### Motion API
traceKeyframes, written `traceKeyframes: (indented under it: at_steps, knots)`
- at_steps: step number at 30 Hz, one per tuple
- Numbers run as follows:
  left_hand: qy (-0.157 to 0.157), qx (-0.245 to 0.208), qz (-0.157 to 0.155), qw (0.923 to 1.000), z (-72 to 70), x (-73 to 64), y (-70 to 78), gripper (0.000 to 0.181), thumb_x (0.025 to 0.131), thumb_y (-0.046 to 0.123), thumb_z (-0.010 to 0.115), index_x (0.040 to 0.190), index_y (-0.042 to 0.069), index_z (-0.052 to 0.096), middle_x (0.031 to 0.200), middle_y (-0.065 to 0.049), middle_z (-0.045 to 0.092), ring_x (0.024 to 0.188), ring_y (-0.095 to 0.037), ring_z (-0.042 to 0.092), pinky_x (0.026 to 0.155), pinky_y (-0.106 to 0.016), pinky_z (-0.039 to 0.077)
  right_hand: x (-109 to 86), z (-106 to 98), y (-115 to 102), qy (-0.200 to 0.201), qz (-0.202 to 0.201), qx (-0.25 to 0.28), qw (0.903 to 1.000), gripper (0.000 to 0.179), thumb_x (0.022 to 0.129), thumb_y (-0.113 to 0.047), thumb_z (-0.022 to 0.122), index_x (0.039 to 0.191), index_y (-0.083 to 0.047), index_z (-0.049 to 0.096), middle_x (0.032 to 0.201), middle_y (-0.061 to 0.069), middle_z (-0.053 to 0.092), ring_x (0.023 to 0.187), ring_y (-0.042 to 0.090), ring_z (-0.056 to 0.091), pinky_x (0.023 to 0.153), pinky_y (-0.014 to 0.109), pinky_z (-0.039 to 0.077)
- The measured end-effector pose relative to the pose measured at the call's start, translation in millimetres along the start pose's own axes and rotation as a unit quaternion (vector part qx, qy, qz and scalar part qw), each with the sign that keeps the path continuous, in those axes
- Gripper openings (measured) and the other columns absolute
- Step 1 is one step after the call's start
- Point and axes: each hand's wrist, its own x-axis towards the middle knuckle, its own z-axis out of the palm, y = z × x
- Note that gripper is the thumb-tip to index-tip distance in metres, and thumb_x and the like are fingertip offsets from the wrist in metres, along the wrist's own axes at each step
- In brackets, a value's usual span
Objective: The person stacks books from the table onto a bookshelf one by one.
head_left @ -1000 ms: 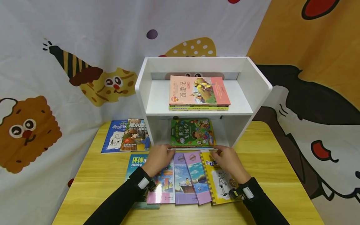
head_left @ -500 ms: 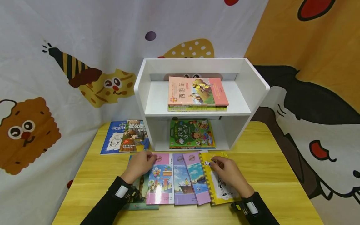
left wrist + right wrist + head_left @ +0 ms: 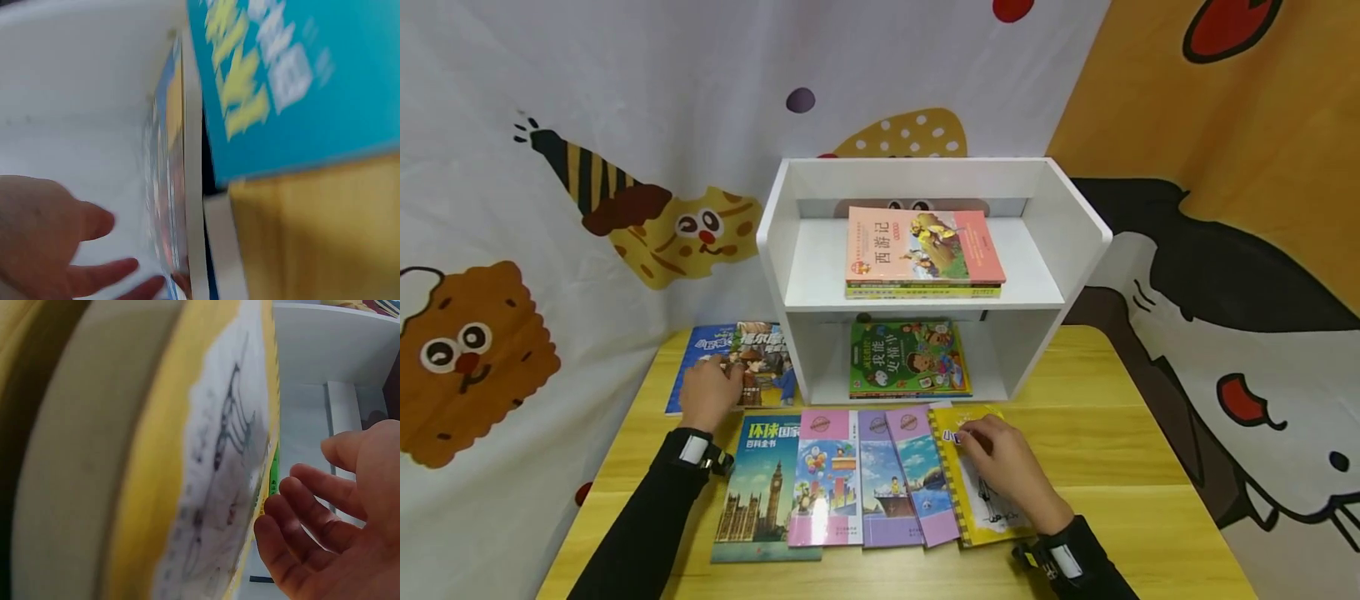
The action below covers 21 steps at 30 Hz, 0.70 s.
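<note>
My left hand (image 3: 710, 396) is over the blue book (image 3: 711, 337) and the comic-style book (image 3: 772, 379) left of the shelf. In the left wrist view its fingers (image 3: 103, 278) are spread and hold nothing; contact with the books cannot be told. My right hand (image 3: 1015, 471) is above the yellow spiral-edged book (image 3: 981, 417), fingers loosely bent and holding nothing in the right wrist view. Between the hands lie a teal book (image 3: 741, 492) with a clock tower, a pink book (image 3: 825, 492) and two purple books (image 3: 887, 475), partly overlapping.
A white two-tier shelf (image 3: 925, 303) stands behind the row. Its upper tier bears a stack topped by a pink-orange book (image 3: 917, 246); the lower tier holds a stack under a green book (image 3: 910, 358). A wooden table (image 3: 1097, 433) carries everything, before a cartoon-print curtain (image 3: 662, 67).
My left hand has moved left from the shelf's front, past the pink and teal books, to the books at the far left. My right hand drew back from the shelf to above the yellow book.
</note>
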Motion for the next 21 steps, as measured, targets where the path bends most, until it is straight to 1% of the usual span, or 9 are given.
traceKeyframes:
  at_steps: [2,4,7,10,12,14,16,19,21]
  knots:
    - [-0.031,0.024,-0.013,0.9991,-0.9,8.4,-5.5,0.051,0.098,0.037,0.055,0.122,-0.008,0.059,0.107,-0.033,0.058,0.098,-0.053,0.052,0.08,-0.063,0.043,0.1,1.0,0.0,0.002,-0.007,-0.004,1.0,0.019,0.094,-0.03,0.065,0.107,-0.018,0.073,0.093,-0.013,0.057,0.078,0.007,0.052,0.069,0.031,0.048]
    - [-0.061,0.041,-0.019,0.9971,-0.5,14.3,-8.1,0.06,0.098,0.042,0.053,0.126,-0.01,0.055,0.117,-0.037,0.052,0.107,-0.057,0.046,0.086,-0.067,0.039,0.2,2.8,0.9,0.005,-0.02,-0.008,0.9998,0.018,0.094,-0.03,0.065,0.106,-0.019,0.073,0.094,-0.013,0.057,0.081,0.007,0.052,0.071,0.032,0.048]
    - [-0.083,0.051,-0.023,0.995,2.5,19.9,-7.8,0.068,0.096,0.051,0.052,0.121,-0.011,0.058,0.116,-0.037,0.051,0.105,-0.056,0.047,0.083,-0.066,0.04,0.4,5.5,2.4,0.011,-0.041,-0.016,0.999,0.018,0.095,-0.03,0.064,0.106,-0.019,0.073,0.099,-0.012,0.058,0.09,0.009,0.054,0.077,0.035,0.048]
    - [-0.081,0.052,-0.028,0.9949,7.3,22.2,-5.5,0.071,0.091,0.056,0.057,0.115,-0.011,0.061,0.11,-0.035,0.052,0.1,-0.052,0.05,0.076,-0.063,0.044,-0.4,7.8,3.9,0.012,-0.051,-0.029,0.9982,0.019,0.095,-0.031,0.064,0.107,-0.019,0.072,0.105,-0.009,0.059,0.1,0.014,0.054,0.086,0.04,0.047]
    - [-0.077,0.048,-0.032,0.9954,10.4,23.6,-5.6,0.07,0.089,0.056,0.061,0.112,-0.011,0.061,0.104,-0.034,0.054,0.093,-0.05,0.053,0.071,-0.06,0.046,-1.2,8.8,4.0,0.008,-0.053,-0.037,0.9979,0.019,0.095,-0.032,0.064,0.109,-0.02,0.071,0.11,-0.007,0.058,0.105,0.017,0.052,0.09,0.042,0.045]
    - [-0.079,0.03,-0.043,0.9955,13.1,25.3,-6.9,0.069,0.088,0.053,0.064,0.115,-0.011,0.059,0.101,-0.033,0.056,0.088,-0.048,0.056,0.066,-0.056,0.046,-2.3,10.0,4.1,0.0,-0.052,-0.044,0.9977,0.021,0.094,-0.032,0.064,0.111,-0.021,0.071,0.114,-0.006,0.057,0.108,0.019,0.05,0.091,0.043,0.044]
    - [-0.089,0.0,-0.057,0.9944,15.5,27.7,-9.3,0.068,0.09,0.05,0.064,0.122,-0.01,0.056,0.104,-0.033,0.058,0.087,-0.046,0.058,0.065,-0.054,0.047,-3.5,10.5,3.7,-0.009,-0.048,-0.047,0.9977,0.023,0.094,-0.032,0.065,0.113,-0.022,0.07,0.116,-0.005,0.056,0.11,0.019,0.048,0.091,0.043,0.044]
    - [-0.123,-0.05,-0.085,0.9876,16.9,31.1,-11.2,0.074,0.094,0.047,0.057,0.138,-0.01,0.042,0.121,-0.034,0.054,0.099,-0.049,0.056,0.075,-0.057,0.046,-4.3,11.2,4.0,-0.017,-0.042,-0.049,0.9978,0.025,0.094,-0.032,0.065,0.116,-0.022,0.07,0.118,-0.006,0.055,0.11,0.017,0.047,0.089,0.041,0.044]
    - [-0.14,-0.075,-0.098,0.9824,16.7,32.9,-10.7,0.077,0.097,0.047,0.052,0.146,-0.008,0.03,0.134,-0.035,0.045,0.113,-0.051,0.049,0.086,-0.061,0.043,-4.0,10.9,4.4,-0.019,-0.038,-0.046,0.9981,0.024,0.094,-0.032,0.064,0.115,-0.022,0.07,0.118,-0.006,0.054,0.11,0.017,0.046,0.09,0.04,0.043]
